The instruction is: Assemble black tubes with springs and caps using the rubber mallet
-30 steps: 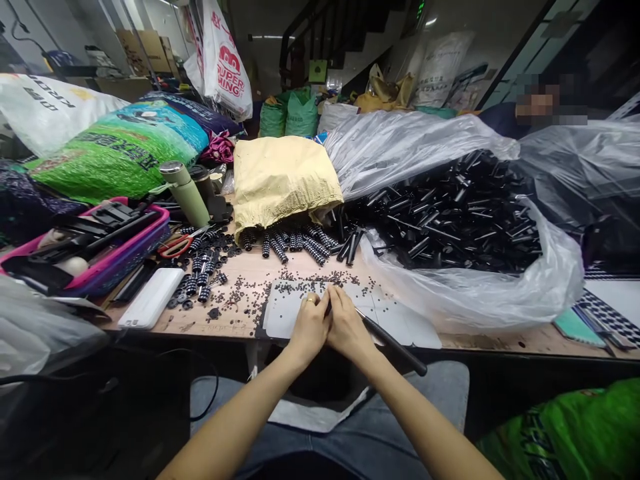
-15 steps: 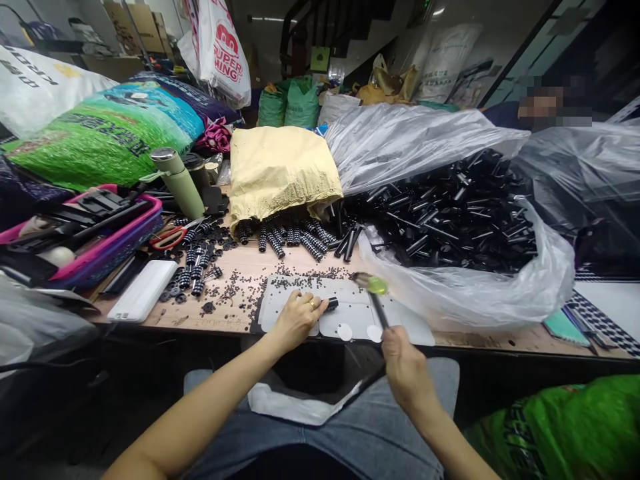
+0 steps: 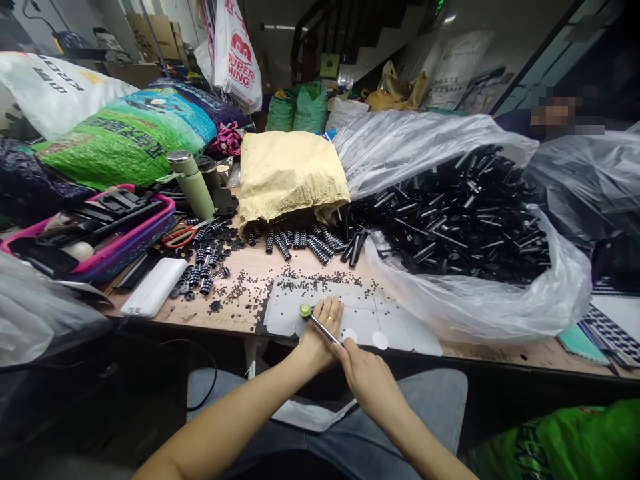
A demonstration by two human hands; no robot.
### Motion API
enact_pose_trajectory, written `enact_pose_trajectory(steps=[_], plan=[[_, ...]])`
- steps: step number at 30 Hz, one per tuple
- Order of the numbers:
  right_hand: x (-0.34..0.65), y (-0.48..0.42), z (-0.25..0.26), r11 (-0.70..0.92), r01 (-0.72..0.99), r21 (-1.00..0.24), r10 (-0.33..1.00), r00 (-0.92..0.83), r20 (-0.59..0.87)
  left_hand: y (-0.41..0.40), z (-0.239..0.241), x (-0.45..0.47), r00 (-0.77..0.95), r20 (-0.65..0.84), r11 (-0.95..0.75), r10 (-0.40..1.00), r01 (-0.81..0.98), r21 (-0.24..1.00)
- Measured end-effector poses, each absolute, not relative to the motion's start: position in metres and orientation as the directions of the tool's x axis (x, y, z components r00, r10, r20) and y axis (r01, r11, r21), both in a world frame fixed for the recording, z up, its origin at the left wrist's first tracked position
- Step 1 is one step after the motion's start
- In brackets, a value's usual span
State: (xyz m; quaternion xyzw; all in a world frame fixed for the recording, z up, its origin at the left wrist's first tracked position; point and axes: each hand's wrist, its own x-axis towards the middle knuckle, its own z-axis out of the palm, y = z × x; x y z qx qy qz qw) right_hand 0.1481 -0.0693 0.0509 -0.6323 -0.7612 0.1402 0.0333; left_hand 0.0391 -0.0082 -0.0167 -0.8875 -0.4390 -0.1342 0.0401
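Observation:
My right hand (image 3: 367, 373) is wrapped round the handle of a small mallet (image 3: 325, 329) with a yellow-green head, which crosses in front of my left wrist. My left hand (image 3: 323, 330) lies palm down on a grey-white board (image 3: 295, 320), its fingers stretched out. Whatever is under that palm is hidden. Small dark rings (image 3: 325, 277) are scattered along the board's far edge and the wooden table around it. Beyond them, black ribbed tubes (image 3: 317, 247) stick out of a yellow sack (image 3: 293, 173).
A clear plastic bag (image 3: 450, 313) spills black tubular parts (image 3: 435, 220) at right. Leftward are a white box-like item (image 3: 155, 287), red-handled scissors (image 3: 180, 236), a green flask (image 3: 193, 183) and a pink-purple basket (image 3: 125, 247). Another person (image 3: 555, 113) is at the far right.
My right hand has moved left and the mallet head now points left, over my left wrist. My left hand has flattened; the black cylinder at its fingertips is out of sight.

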Motion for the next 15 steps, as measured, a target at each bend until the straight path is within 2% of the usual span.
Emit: enact_pose_trajectory(steps=[2, 5, 7, 9, 11, 13, 14, 15], plan=[[0.154, -0.065, 0.049, 0.134, 0.952, -0.274, 0.976, -0.174, -0.127, -0.003, -0.013, 0.038, 0.570, 0.269, -0.613, 0.777, 0.783, 0.111], [0.171, -0.056, 0.054, 0.054, 0.957, -0.286, 0.994, -0.078, -0.073, -0.002, -0.001, 0.036, 0.499, 0.200, -0.537, 0.843, 0.798, 0.273], [0.185, -0.050, 0.053, 0.002, 0.970, -0.242, 0.998, -0.017, -0.057, -0.003, 0.008, 0.032, 0.535, 0.169, -0.555, 0.828, 0.736, 0.386], [0.198, -0.046, 0.046, -0.043, 0.983, -0.177, 0.998, 0.033, -0.061, 0.006, 0.017, 0.024, 0.577, 0.201, -0.591, 0.791, 0.639, 0.491], [0.209, -0.042, 0.036, -0.066, 0.990, -0.122, 0.997, 0.062, -0.037, 0.032, 0.026, 0.010, 0.444, 0.239, -0.497, 0.864, 0.670, 0.552], [0.215, -0.036, 0.028, -0.017, 0.994, -0.110, 0.999, 0.022, 0.050, 0.072, 0.037, -0.008, 0.095, 0.224, -0.198, 0.970, 0.842, 0.502], [0.215, -0.030, 0.025, 0.028, 0.992, -0.122, 0.994, -0.015, 0.107, 0.093, 0.041, -0.017, -0.018, 0.190, -0.061, 0.982, 0.915, 0.400], [0.215, -0.023, 0.024, 0.074, 0.987, -0.141, 0.985, -0.051, 0.166, 0.113, 0.044, -0.026, -0.026, 0.153, -0.015, 0.988, 0.966, 0.257]])
